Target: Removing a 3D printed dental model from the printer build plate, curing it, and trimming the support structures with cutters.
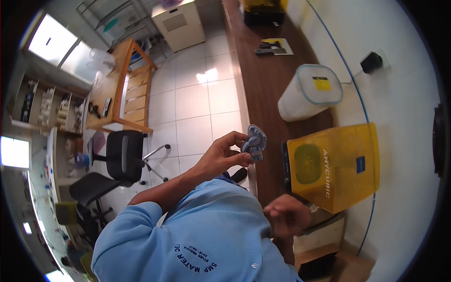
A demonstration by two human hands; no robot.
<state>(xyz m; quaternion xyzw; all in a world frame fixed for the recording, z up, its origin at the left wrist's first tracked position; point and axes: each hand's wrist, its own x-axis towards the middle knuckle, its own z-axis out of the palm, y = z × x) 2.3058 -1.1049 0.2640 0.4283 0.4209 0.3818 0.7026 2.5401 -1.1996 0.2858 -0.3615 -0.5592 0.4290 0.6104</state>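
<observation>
Head view: I am pinching a blue-grey dental arch model (254, 142) between the fingertips of my left hand (221, 157), raised at centre frame. My right hand (287, 215), blurred at five o'clock, is curling loosely below a yellow-hooded resin printer (336, 164).

Long dark brown wooden bench (263, 89) set against a white wall. On it, from near to far: a machine with a translucent yellow hood (336, 164), a white lidded container (310, 91), a small tray with dark tools (275, 47), and a yellow-and-black device (264, 11).
</observation>
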